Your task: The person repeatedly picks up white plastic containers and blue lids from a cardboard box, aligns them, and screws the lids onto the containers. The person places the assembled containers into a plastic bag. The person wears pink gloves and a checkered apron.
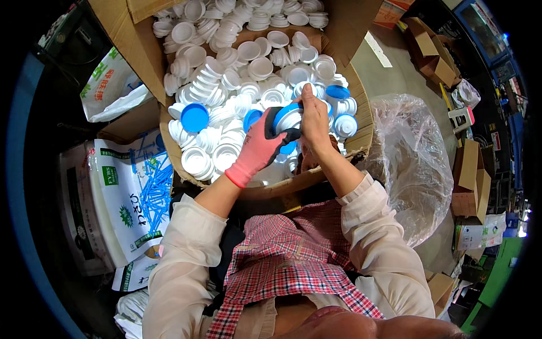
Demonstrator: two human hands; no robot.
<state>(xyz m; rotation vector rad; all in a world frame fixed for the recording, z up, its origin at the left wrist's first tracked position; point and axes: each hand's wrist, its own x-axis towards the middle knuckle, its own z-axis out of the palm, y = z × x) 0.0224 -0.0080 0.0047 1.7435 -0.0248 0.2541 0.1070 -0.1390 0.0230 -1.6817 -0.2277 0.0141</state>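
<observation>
Over a large cardboard box (362, 96), both hands meet around a white round plastic piece (290, 120) with a blue rim or cap at its left side. My left hand (257, 146), in a pink glove with black fingertips, grips it from the left. My right hand (315, 120), bare, closes on its right side with the thumb on top. Heaps of white ribbed plastic lids (214, 85) fill the box beneath. Several blue caps lie among them, one blue cap (195, 117) at the left. Something dark brown (308, 159) shows below my right wrist.
On the left, blue thin plastic sticks (155, 189) lie on a white printed sack (121, 192); a white bag (113, 85) stands behind. At right are a clear plastic bag (415, 169), cardboard boxes (468, 183) and a green machine part (499, 271).
</observation>
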